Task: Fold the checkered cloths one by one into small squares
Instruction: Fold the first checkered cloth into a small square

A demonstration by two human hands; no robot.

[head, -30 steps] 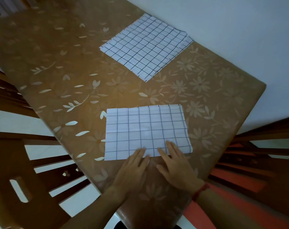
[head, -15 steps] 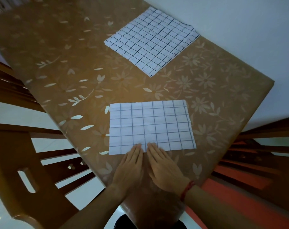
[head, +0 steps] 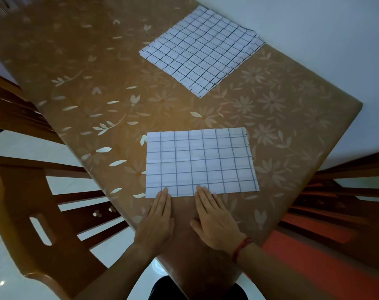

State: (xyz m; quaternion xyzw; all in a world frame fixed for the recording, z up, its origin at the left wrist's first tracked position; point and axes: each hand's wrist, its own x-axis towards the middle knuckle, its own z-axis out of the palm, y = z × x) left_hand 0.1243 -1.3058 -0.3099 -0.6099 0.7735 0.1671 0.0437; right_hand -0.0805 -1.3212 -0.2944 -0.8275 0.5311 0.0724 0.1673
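Observation:
A white checkered cloth (head: 200,161), folded into a flat rectangle, lies on the brown flowered table (head: 97,87) near its front edge. My left hand (head: 157,219) lies flat with straight fingers, fingertips touching the cloth's near edge toward its left corner. Flat on the table beside it, my right hand (head: 214,217) has its fingertips on the near edge at about the middle. A stack of larger checkered cloths (head: 202,49) with darker lines sits at the far side by the wall.
A wooden chair (head: 32,204) stands at the table's left. More wooden chair parts with a red seat (head: 327,241) are at the right. A white wall (head: 314,29) borders the table's far right side.
My hands were side by side at the cloth's near edge; now they have slid apart, the left one toward the left corner. The cloth itself has not moved.

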